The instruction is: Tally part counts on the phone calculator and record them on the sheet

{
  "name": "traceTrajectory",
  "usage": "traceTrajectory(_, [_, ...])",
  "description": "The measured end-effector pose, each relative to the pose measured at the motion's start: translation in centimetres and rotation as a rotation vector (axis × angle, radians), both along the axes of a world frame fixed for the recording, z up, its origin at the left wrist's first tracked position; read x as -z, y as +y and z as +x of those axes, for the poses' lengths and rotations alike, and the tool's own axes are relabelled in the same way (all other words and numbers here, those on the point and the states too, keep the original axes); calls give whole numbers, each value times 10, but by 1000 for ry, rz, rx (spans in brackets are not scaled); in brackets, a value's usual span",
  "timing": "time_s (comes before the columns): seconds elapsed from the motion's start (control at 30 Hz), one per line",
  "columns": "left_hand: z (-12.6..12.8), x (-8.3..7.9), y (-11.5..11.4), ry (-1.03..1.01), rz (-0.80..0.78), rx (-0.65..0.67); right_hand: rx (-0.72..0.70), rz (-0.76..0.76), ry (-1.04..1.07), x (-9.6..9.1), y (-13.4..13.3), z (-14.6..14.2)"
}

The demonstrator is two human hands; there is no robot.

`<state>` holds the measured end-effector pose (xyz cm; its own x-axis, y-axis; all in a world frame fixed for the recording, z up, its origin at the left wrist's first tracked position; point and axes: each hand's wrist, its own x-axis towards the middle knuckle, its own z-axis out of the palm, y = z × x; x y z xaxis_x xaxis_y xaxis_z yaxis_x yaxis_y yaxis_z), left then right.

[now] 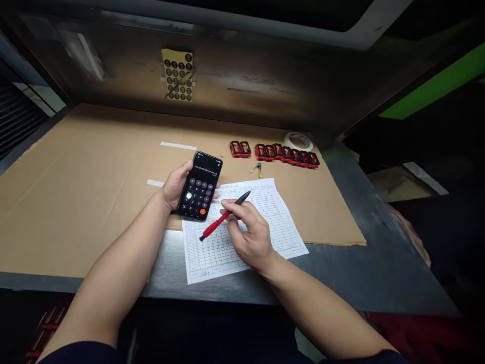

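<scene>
My left hand is wrapped around a black phone that shows a calculator screen, tilted up over the bench. My right hand pinches a red and black pen, held slantwise above a printed grid sheet. The index finger of that hand reaches toward the phone's right edge. The sheet lies half on the brown cardboard and half on the grey metal bench.
A row of several red and black parts lies at the back right of the cardboard, with a tape roll behind them and small keys in front. A yellow sticker sheet hangs on the back wall.
</scene>
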<state>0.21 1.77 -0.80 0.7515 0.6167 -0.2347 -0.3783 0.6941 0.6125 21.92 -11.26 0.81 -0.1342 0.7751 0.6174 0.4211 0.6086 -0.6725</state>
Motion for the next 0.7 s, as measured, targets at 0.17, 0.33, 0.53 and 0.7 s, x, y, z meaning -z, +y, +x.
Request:
traceTrajectory(0.17, [-2, -2, 0, -3, -17, 10, 20, -111, 152, 3, 0, -4])
traceTrajectory(0.33, [-2, -3, -1, -20, -11, 9, 51, -140, 179, 4, 0, -6])
traceTrajectory(0.53, [-2, -5, -2, 30, -39, -20, 95, -214, 243, 1, 2, -7])
traceTrajectory(0.7, [-3, 2, 0, -32, 10, 22, 83, -277, 296, 0, 1, -8])
